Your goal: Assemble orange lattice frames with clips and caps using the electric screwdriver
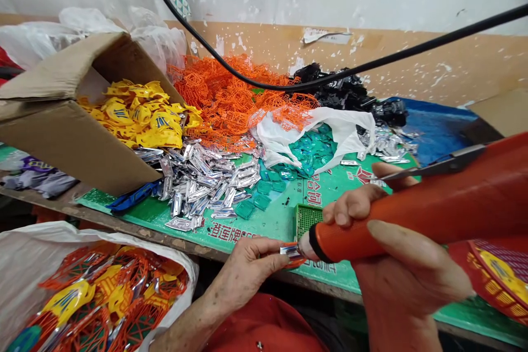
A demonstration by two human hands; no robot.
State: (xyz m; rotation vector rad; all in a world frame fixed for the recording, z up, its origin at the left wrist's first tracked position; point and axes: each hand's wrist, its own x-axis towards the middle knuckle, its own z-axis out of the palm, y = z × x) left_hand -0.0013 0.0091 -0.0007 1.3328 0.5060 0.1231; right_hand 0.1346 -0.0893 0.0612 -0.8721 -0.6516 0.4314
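Silver piece (290, 251): where is it?

Low centre of the frame, pinched between thumb and fingers of the left hand (247, 269), with a scrap of orange at its end.

And the right hand (391, 264)?

Closed round the barrel of an orange tool (412, 220), lower right, fingers curled over the top.

How do the two lie?

The barrel slants from upper right down to lower left, so its pale tip (304, 246) points at the piece. They're touching or just apart; I can't tell which. The piece lies roughly level, its long axis running toward that tip. The left hand is nearer it; the right sits back behind the tool's black collar.

What's around them?

A green mesh square (307, 219) just above the tip, on a green mat (264, 231). Beyond that, a silver heap (202, 184), teal pieces (309, 151) and orange lattice (231, 99), with a cardboard box (70, 132) upper left and a white bag (25, 264) lower left
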